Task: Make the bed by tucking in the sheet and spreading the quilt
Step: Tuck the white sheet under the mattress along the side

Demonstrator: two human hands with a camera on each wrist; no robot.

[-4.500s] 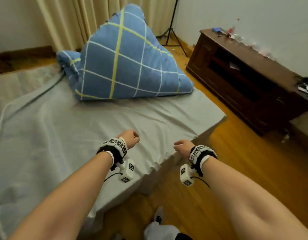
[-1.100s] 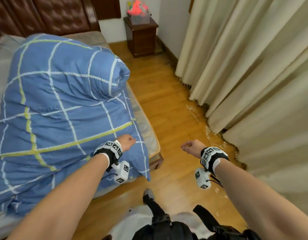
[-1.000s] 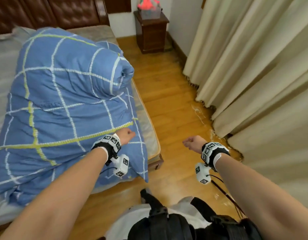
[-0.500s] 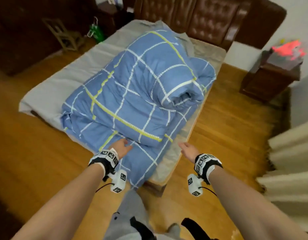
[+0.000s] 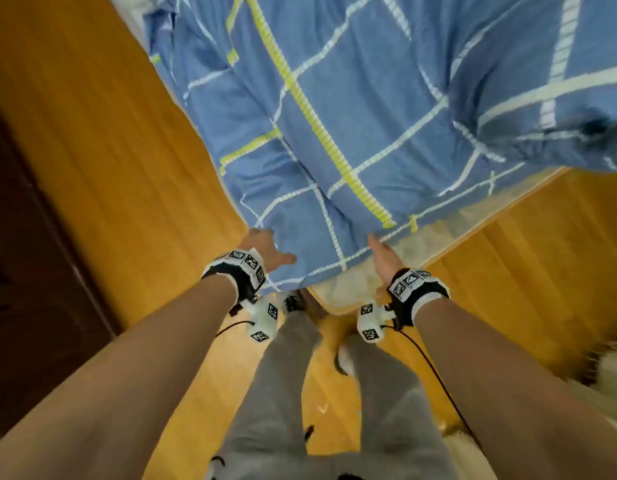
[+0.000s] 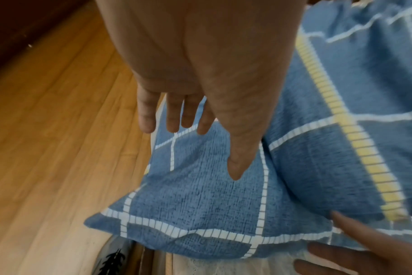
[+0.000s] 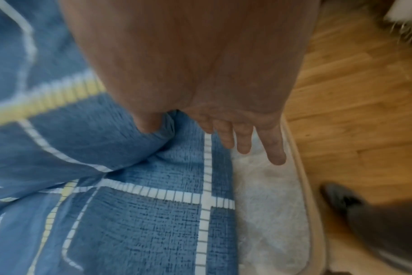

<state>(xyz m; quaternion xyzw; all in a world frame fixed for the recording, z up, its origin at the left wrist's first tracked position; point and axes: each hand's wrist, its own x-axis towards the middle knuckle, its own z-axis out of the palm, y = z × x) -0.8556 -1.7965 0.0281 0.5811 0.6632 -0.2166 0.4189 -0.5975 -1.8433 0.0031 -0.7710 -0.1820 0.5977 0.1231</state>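
Both hands [image 5: 265, 245] [image 5: 383, 256] outstretched, fingers straight

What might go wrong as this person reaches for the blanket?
Neither the left hand nor the right hand grips the blue checked quilt yet; open fingers could slip off. The quilt's corner overhangs the wooden floor and may slide down. Pulling could drag the pale sheet loose.

Most of the quilt [image 5: 369, 116] was cut off by the head view's top and right edges. Whether the left hand [image 5: 265, 249] touched the quilt could not be told. The right hand [image 7: 223, 104] was blurred, its thumb partly hidden behind a quilt fold. The mattress [image 5: 435, 237] beneath the quilt was largely covered.
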